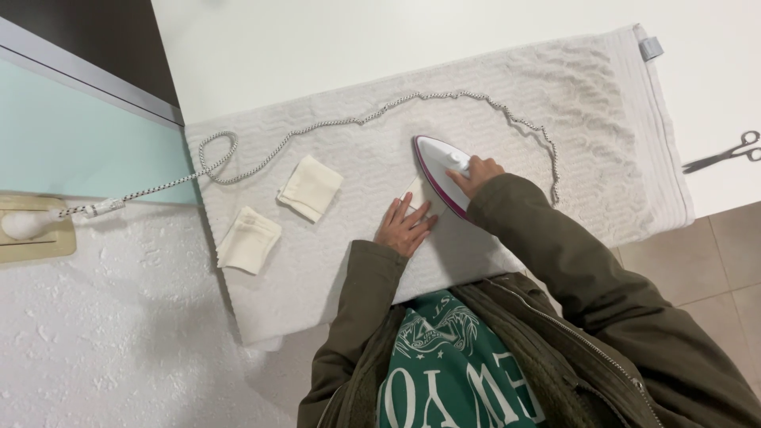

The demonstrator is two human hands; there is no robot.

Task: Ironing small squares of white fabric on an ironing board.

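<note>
Our right hand wraps its fingers around the iron mid-frame. Our left hand, fingers spread, presses a cloth flat on the towel.

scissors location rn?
In the head view the scissors lie at the far right on the white table, just past the towel's right edge, well away from both hands.
</note>
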